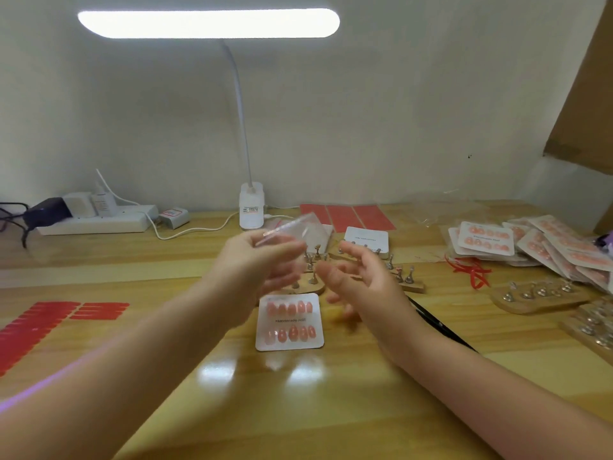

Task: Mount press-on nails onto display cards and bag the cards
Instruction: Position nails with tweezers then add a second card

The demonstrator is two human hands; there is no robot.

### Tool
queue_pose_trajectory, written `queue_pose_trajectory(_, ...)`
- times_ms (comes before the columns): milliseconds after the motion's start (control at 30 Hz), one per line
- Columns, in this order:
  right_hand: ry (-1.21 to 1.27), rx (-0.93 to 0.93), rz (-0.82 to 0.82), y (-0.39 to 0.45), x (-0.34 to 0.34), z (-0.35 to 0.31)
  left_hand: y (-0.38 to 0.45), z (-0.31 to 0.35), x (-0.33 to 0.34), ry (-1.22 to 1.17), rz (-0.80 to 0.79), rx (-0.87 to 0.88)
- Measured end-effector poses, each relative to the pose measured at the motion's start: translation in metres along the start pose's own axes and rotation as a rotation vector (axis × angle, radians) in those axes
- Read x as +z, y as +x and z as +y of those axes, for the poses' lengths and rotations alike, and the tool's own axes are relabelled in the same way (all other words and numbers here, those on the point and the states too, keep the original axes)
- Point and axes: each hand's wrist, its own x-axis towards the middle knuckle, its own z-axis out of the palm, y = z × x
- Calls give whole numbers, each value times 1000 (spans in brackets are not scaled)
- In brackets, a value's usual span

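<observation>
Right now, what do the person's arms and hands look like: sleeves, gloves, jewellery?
Both forearms are bare up to the frame edge: no sleeves in view. The left hand and right hand have no gloves, and no rings, watch or bracelets show. Motion blur hides the fingernails.

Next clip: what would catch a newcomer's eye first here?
Probably the lit lamp glowing across the top of the frame. Next, the two hands mid-table: the left hand holds a clear bag, the right hand open beside it. Below them lies a card carrying two rows of pink nails.

White card (289,322), 10 pink nails (292,333), flat.
</observation>
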Motion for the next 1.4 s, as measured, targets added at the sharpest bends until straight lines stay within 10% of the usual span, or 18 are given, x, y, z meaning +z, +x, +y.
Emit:
queue_pose_trajectory(200, 234, -9, -51, -2, 0, -3, -32, -20, 2, 169, -26, 130)
queue_pose_trajectory(433, 259, 5, -107, -5, -8, -8, -22, -15, -18, -306, -98, -60)
queue_pose_trajectory(733, 300, 33, -103, -6, -11, -14, -24, -20, -21, 127, 26, 334)
queue_pose_trajectory(1400, 134, 3, 10, -9, -12, -16, -28, -21, -16, 133, 18, 307)
